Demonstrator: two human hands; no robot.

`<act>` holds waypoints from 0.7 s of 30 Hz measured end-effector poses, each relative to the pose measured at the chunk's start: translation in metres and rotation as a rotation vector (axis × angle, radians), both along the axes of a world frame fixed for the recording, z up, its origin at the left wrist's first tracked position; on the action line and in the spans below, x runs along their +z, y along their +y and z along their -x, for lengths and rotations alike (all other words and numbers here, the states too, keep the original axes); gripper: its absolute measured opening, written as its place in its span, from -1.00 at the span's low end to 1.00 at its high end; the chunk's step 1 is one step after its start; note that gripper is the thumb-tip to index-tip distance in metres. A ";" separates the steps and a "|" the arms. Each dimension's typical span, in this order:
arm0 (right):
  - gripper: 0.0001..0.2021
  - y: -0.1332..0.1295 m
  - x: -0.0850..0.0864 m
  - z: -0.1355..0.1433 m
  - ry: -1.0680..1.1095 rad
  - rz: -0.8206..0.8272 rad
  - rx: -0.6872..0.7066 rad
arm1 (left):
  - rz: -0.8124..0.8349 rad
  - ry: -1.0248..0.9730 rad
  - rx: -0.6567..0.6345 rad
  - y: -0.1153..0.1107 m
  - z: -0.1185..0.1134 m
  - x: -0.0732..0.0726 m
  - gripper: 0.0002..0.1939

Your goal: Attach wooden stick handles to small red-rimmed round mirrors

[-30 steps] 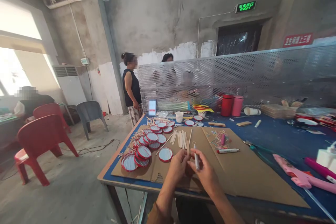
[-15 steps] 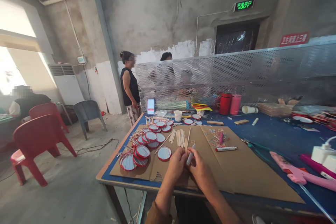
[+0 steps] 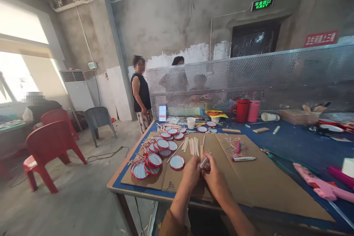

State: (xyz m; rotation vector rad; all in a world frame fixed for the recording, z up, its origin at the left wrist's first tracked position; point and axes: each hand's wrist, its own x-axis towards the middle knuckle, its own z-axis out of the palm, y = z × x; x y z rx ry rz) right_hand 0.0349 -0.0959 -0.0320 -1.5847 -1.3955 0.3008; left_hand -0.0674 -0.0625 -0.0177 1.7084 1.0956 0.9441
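Note:
My left hand [image 3: 191,171] is closed around a flat wooden stick [image 3: 201,149] that points away from me. Held in my right hand [image 3: 213,174] is a whitish marker-like tube [image 3: 204,162], tilted close against the stick; its tip is hard to make out. Both hands are together over the cardboard sheet [image 3: 221,188]. Just beyond them lie several loose wooden sticks [image 3: 195,146]. To the left a round red-rimmed disc [image 3: 177,162] lies apart from a pile of similar discs [image 3: 154,159] with sticks.
Right of my hands are rubber bands [image 3: 231,147], a red-and-white marker [image 3: 243,159], pliers [image 3: 272,155] and a pink glue gun [image 3: 318,182]. A paper cup [image 3: 191,122], phone [image 3: 162,113] and red bottle [image 3: 242,110] stand at the back before a perforated metal screen [image 3: 262,77].
The view has swung slightly left, so the scene sits further right. In my right hand the marker-like tube has tipped from near upright to a lower slant. My left hand still grips the stick.

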 end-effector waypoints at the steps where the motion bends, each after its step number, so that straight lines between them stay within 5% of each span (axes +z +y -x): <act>1: -0.47 0.003 0.001 0.000 0.014 -0.008 -0.016 | 0.001 0.002 0.016 0.001 0.000 0.001 -0.94; 9: -0.49 0.019 -0.003 -0.010 0.196 -0.068 -0.087 | -0.098 0.130 0.035 0.018 -0.013 0.011 -0.95; 21: -0.51 0.017 -0.013 -0.008 0.181 -0.087 -0.051 | -0.074 -0.109 -0.077 0.019 -0.010 -0.002 -0.89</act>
